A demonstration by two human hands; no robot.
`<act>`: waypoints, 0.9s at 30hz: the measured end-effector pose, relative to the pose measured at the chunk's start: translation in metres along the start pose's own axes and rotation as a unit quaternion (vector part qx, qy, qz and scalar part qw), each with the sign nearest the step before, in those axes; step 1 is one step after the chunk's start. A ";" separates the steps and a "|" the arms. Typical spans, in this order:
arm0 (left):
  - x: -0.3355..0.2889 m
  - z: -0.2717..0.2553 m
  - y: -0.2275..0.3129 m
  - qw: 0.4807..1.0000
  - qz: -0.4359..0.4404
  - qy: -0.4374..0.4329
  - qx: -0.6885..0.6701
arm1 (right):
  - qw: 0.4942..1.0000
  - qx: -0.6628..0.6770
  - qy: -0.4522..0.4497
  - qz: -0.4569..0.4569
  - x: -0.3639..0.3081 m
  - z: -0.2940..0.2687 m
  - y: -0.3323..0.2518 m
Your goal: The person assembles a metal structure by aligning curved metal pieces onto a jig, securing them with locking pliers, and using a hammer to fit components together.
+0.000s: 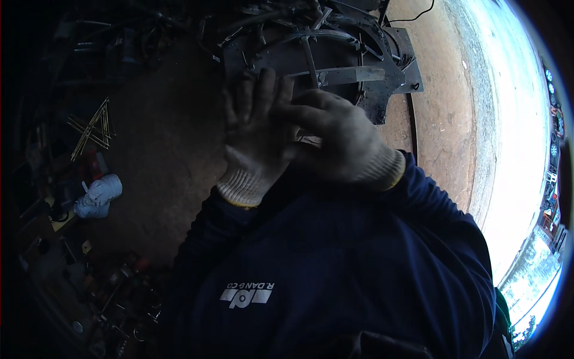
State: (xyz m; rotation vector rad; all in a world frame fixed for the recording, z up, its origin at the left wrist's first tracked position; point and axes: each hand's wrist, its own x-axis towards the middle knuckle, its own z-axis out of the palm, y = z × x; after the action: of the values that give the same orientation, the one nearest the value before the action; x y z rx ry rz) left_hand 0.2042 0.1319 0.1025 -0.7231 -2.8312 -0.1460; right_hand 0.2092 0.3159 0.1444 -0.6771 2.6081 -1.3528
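Left hand [256, 128] splayed forward, right hand [344, 134] curled beside it.

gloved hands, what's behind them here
A dark metal assembly shows beyond the left hand and right hand, with brown floor off to the left. Whatever lies directly behind the hands is covered and cannot be seen.

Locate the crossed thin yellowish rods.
In the head view, the thin yellowish rods lie toward the left edge, well left of the gloved left hand, above the white bundle.
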 end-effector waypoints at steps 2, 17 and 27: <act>0.002 0.002 -0.004 0.998 -0.003 0.033 0.049 | 0.994 -0.107 -0.032 -0.001 0.018 0.018 -0.011; -0.026 0.039 -0.076 0.919 -0.075 -0.078 -0.379 | 0.982 -0.179 -0.037 -0.037 0.065 0.069 -0.032; -0.050 0.031 -0.128 0.904 -0.263 -0.056 -0.332 | 0.941 0.170 0.262 0.132 -0.039 0.022 0.048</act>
State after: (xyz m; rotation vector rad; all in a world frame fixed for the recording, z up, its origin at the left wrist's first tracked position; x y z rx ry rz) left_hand 0.1796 0.0020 0.0550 -0.0261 -3.0008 -1.2317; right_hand 0.2344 0.3405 0.0888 0.1009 2.5736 -2.0330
